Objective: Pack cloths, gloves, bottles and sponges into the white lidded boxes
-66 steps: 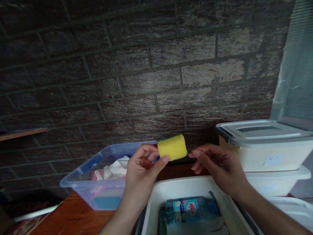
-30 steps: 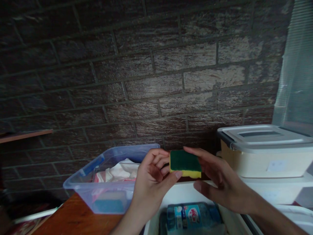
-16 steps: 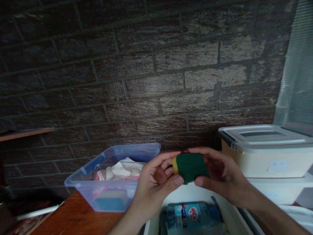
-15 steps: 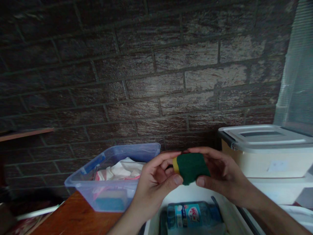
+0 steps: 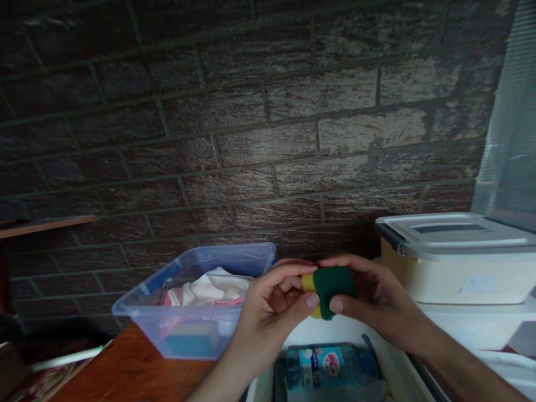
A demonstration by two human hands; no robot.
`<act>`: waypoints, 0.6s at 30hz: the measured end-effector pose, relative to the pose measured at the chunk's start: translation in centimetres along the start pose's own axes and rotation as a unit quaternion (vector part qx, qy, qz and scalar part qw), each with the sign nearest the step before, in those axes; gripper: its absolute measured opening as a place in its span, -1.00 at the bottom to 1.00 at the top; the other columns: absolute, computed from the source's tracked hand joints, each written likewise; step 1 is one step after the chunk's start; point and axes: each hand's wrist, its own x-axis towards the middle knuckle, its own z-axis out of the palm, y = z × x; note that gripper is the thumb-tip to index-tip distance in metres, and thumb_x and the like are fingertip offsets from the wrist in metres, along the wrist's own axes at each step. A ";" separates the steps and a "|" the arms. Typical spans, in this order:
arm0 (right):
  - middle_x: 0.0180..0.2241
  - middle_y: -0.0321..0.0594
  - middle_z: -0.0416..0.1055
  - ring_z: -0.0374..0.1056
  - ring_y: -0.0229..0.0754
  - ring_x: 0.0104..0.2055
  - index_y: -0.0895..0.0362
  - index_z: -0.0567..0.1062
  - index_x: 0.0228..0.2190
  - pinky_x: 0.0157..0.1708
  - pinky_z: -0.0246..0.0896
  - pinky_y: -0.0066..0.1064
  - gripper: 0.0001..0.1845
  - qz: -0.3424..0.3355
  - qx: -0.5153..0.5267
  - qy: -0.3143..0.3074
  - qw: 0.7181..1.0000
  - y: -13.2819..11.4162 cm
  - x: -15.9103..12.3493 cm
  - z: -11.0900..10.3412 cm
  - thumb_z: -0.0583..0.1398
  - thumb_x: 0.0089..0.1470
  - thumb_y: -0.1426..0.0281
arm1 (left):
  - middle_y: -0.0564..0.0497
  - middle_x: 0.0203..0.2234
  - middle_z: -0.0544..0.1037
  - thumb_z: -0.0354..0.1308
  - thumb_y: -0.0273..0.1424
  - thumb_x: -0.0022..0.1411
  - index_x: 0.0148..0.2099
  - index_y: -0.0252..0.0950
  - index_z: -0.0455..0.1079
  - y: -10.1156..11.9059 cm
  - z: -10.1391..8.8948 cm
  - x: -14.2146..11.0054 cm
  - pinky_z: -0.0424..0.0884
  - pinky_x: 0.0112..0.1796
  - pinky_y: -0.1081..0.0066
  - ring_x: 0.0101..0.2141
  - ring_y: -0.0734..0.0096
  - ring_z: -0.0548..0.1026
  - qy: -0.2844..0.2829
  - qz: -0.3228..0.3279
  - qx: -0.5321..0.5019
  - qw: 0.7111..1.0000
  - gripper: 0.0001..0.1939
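Observation:
A small sponge [image 5: 335, 287], yellow with a dark green scouring side, is held up between both hands. My left hand [image 5: 278, 304] pinches its yellow left edge between thumb and fingers. On the other side, my right hand [image 5: 372, 293] grips the green face with the thumb in front and the fingers behind. The sponge looks slightly bent, and its right end is hidden by my right fingers. Below the hands, a clear bluish bottle [image 5: 322, 365] with a blue label lies on its side in an open white bin [image 5: 310, 330].
Left of my hands, a translucent blue bin [image 5: 142, 304] holds white and pink cloth [image 5: 218, 285] and a blue-and-white block [image 5: 195, 338]. Lidded white boxes [image 5: 452, 273] are stacked at the right. A brick wall [image 5: 259, 145] rises behind the wooden table [image 5: 134, 371].
The sponge was held by my left hand alone, yellow face showing. It has been turned to its green side, and my right hand has come in and closed on it.

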 end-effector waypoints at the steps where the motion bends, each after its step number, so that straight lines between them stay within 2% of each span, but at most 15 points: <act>1: -0.15 -0.27 0.56 0.48 -0.23 -0.14 -0.01 0.51 0.00 -0.14 0.41 -0.43 -0.53 -0.003 -0.009 0.011 1.000 0.1 0.0 0.1 0.42 0.06 0.45 | -0.11 -0.01 0.49 0.33 -0.47 0.25 0.03 -0.23 0.54 0.0 0.1 0.0 0.51 -0.16 0.40 -0.11 0.29 0.52 -0.005 0.005 0.007 1.000 -0.71; 6: -0.16 -0.26 0.54 0.45 -0.19 -0.14 0.00 0.53 -0.05 -0.18 0.38 -0.42 -0.61 -0.027 -0.092 0.049 0.994 0.2 -0.3 0.4 0.41 0.07 0.41 | -0.06 -0.10 0.51 0.32 -0.48 0.26 0.02 -0.22 0.55 0.2 0.6 -0.1 0.48 -0.18 0.45 -0.16 0.38 0.52 -0.006 0.016 0.038 0.999 -0.73; 12: -0.09 -0.18 0.49 0.43 -0.11 -0.03 -0.01 0.58 -0.11 -0.12 0.41 -0.35 -0.78 -0.105 -0.161 0.044 0.980 0.0 -0.2 0.5 0.32 0.19 0.43 | -0.03 -0.17 0.58 0.31 -0.49 0.28 -0.10 -0.21 0.60 0.2 0.9 -0.2 0.45 -0.19 0.46 -0.18 0.39 0.53 0.044 0.041 0.107 0.992 -0.84; 18: -0.09 -0.19 0.50 0.45 -0.13 -0.04 -0.02 0.60 -0.12 -0.11 0.40 -0.36 -0.82 -0.099 -0.160 0.054 0.981 -0.1 -0.3 0.9 0.28 0.24 0.41 | -0.02 -0.21 0.58 0.29 -0.45 0.31 -0.12 -0.21 0.62 0.2 0.9 -0.4 0.46 -0.21 0.46 -0.21 0.39 0.54 0.067 0.032 0.136 0.988 -0.87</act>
